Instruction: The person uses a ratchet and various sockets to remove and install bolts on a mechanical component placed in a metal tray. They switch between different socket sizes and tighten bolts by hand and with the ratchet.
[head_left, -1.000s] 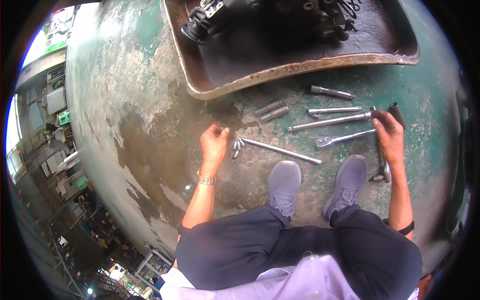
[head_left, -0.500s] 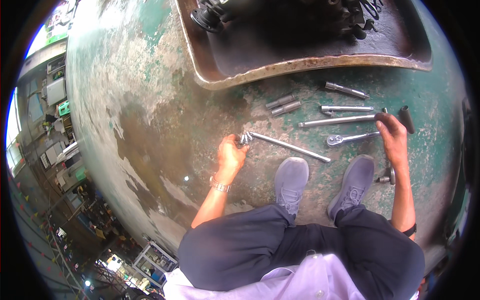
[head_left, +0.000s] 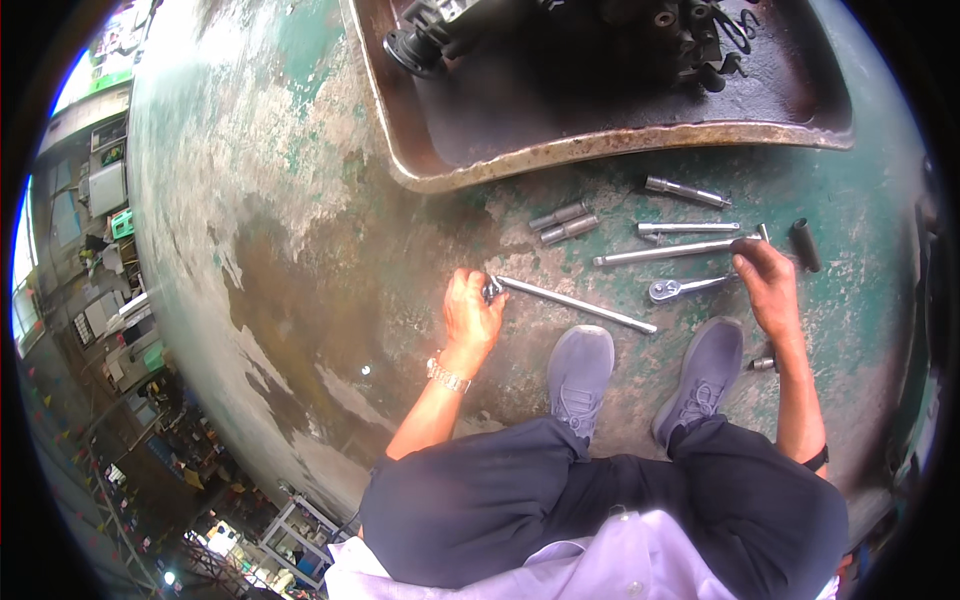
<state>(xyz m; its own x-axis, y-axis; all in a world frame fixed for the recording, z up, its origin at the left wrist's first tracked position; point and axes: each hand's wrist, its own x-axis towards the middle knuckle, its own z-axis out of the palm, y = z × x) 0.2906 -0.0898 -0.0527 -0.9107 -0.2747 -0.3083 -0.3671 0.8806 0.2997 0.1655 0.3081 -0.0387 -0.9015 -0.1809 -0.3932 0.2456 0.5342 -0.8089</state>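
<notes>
My left hand is closed, its fingertips round a small chrome piece that is mostly hidden. Against that piece lies one end of a long steel bar, slanting down to the right on the floor. My right hand has its fingers curled down at the right ends of another long bar and a ratchet wrench. What the fingertips grip there is hidden. Just beyond lies a shorter chrome extension bar.
Two long sockets and a chrome socket tool lie near a rusty-edged metal tray holding dark machine parts. A dark tube is right of my hand. My shoes stand near the bar; a small socket lies by my right forearm.
My right hand has moved left and slightly nearer, over the bar and ratchet ends. My left fingers have closed further over the chrome piece, covering more of it. The view has shifted slightly.
</notes>
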